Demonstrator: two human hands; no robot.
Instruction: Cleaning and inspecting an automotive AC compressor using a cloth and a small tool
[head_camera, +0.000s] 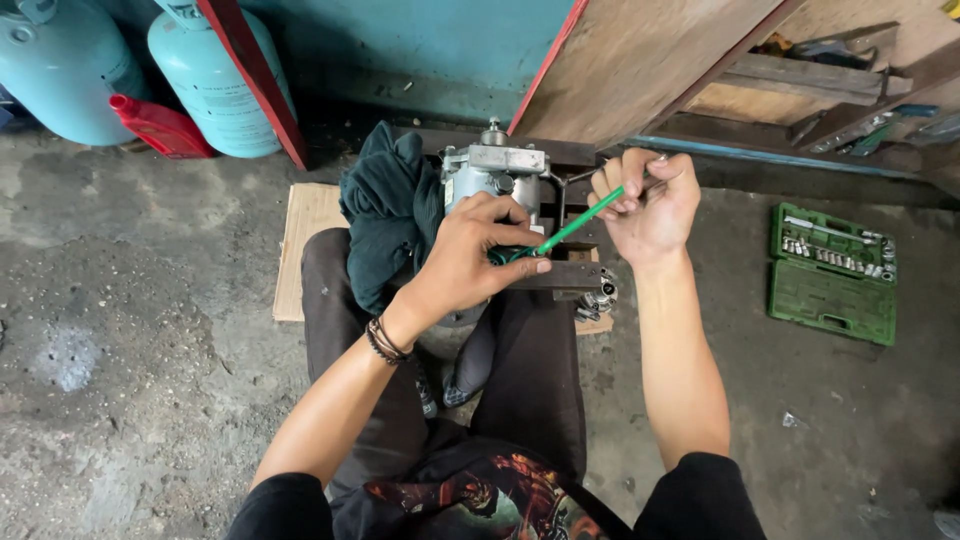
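A grey metal motor-like unit (495, 175) stands on the floor between my knees, with a dark green cloth (385, 215) draped on its left side. My left hand (475, 255) rests on the unit's front and pinches the lower end of a thin green strap (580, 222). My right hand (650, 200) is closed around the strap's upper end, holding it taut and slanting up to the right. A dark metal bar (565, 277) runs under my left fingers. Small metal parts (598, 298) lie just right of that bar.
An open green socket set case (833, 270) lies on the concrete floor at right. Two pale blue gas cylinders (215, 85) and a red container (160, 128) stand at the back left. A wooden board (305, 240) lies under the unit. Wooden planks and tools fill the upper right.
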